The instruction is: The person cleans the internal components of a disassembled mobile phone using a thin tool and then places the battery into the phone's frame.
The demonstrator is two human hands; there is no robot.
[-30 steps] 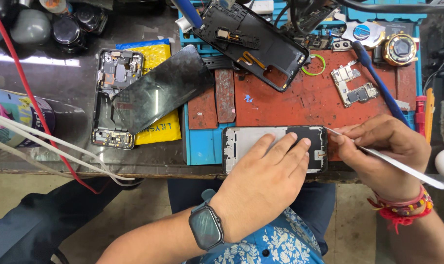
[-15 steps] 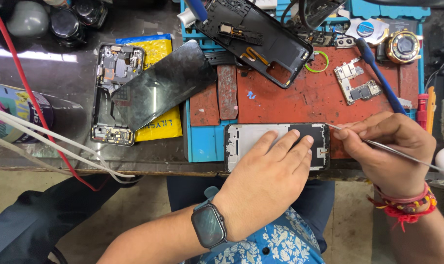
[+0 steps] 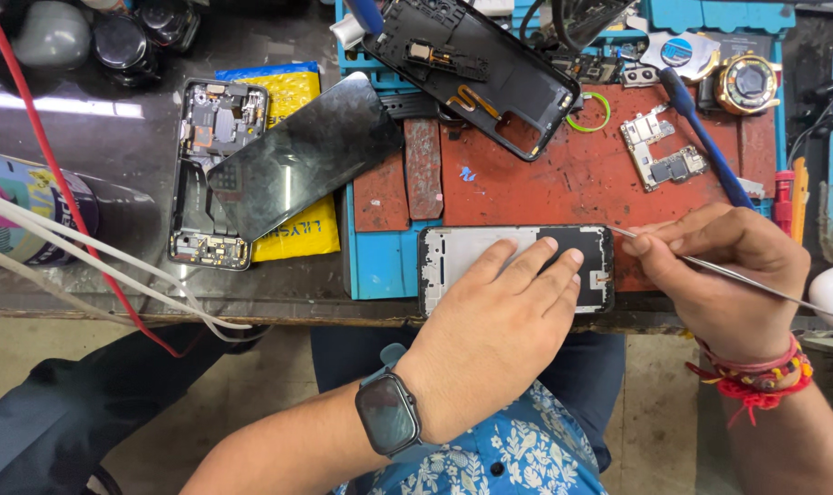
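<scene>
An opened phone frame (image 3: 453, 257) lies at the near edge of the red and blue work mat (image 3: 581, 183). My left hand (image 3: 499, 339) rests flat on it, fingers spread over its right half, a smartwatch on the wrist. My right hand (image 3: 719, 275) pinches thin metal tweezers (image 3: 755, 284); the tip touches the frame's top right corner.
A second opened phone (image 3: 192, 197) with a dark back panel (image 3: 306, 156) leaning on it lies to the left over a yellow pouch (image 3: 302, 234). A black phone housing (image 3: 480, 69), a small circuit board (image 3: 659, 156), a blue screwdriver (image 3: 705, 137) and red and white cables (image 3: 86, 247) surround the mat.
My right hand has shifted slightly left, bringing the tweezers' tip to the frame's corner. The left hand keeps pressing the frame down.
</scene>
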